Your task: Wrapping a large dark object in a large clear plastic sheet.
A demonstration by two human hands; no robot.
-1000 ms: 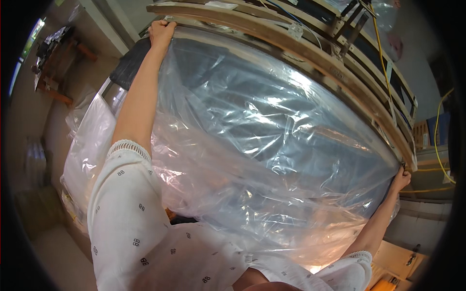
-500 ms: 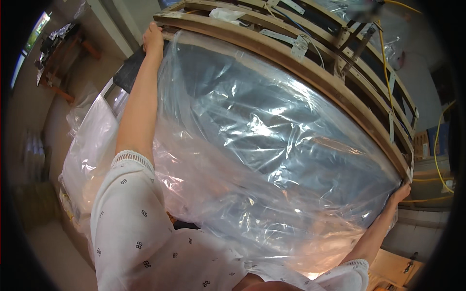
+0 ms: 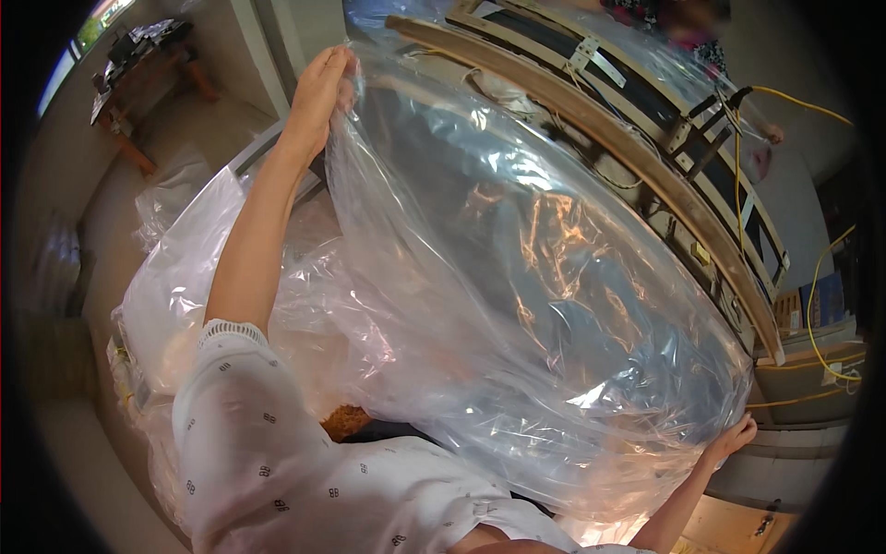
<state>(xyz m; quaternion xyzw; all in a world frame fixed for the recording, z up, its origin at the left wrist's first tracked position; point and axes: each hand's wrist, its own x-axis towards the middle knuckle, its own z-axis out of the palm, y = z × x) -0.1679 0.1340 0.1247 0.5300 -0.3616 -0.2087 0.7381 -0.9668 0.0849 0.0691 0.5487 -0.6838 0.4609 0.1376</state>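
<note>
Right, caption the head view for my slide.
Left hand and right hand stretch a large clear plastic sheet before a wooden slatted frame.

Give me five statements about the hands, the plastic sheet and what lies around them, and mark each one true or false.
1. The left hand grips an edge of the clear plastic sheet. True.
2. The right hand hangs free of the sheet. False: it holds the sheet's far edge.
3. The sheet is opaque black. False: it is transparent, and the wooden frame shows through and past it.
4. A yellow cable runs along the right side. True.
5. The sheet lies folded flat on a table. False: it is spread wide between the two outstretched arms.
</note>
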